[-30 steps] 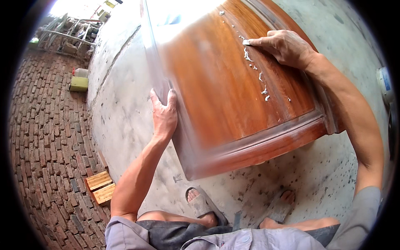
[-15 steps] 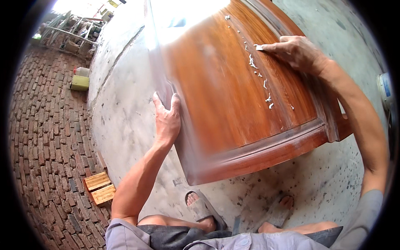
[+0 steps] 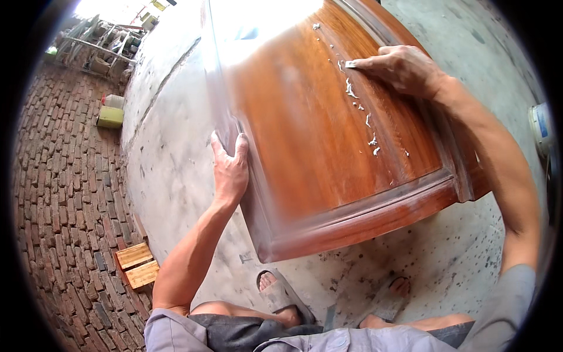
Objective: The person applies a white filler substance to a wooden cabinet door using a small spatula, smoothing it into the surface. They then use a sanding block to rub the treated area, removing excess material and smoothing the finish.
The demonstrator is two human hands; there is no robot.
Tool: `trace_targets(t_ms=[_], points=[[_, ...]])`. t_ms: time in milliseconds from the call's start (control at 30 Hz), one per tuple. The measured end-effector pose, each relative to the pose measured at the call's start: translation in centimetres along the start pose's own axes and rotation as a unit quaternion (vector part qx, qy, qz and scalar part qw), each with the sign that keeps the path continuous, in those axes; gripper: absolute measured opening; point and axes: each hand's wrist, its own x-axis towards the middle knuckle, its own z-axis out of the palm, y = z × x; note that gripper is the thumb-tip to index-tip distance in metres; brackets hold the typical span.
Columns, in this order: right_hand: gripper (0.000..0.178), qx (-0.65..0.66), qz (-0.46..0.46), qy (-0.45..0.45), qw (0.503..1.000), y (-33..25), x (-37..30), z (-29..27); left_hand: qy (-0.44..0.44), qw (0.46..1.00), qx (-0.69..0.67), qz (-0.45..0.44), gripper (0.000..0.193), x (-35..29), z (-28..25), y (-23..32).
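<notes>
Right hand (image 3: 406, 70) shifted leftward, panel (image 3: 305, 135), bucket (image 3: 540, 130) (blue-labelled)

Left hand (image 3: 230, 173) on wooden panel (image 3: 311, 141) — right hand (image 3: 407, 69) pinching small pale piece (image 3: 350, 64).

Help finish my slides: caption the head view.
Left hand holds the edge of a wooden panel; right hand holds a small pale piece near white crumbs.

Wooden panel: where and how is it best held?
Probably by the left border of the wooden panel, coming from its left, thumb over the top: the border is long and narrow, floor shows alongside, the left hand rests there, and the white crumbs lie away from it, toward the right.
</notes>
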Motion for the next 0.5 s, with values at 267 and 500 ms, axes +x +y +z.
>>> trace_targets(t_ms=[267, 500], points=[[0.035, 0.022, 0.049, -0.010, 0.999, -1.4, 1.2, -0.4, -0.024, 1.000, -0.004, -0.009, 0.104, -0.1, -0.5, 0.6], [0.041, -0.051, 0.073, -0.050, 0.995, -1.3, 2.4, -0.5, 0.015, 0.999, 0.019, 0.024, 0.103, 0.2, -0.4, -0.2]])
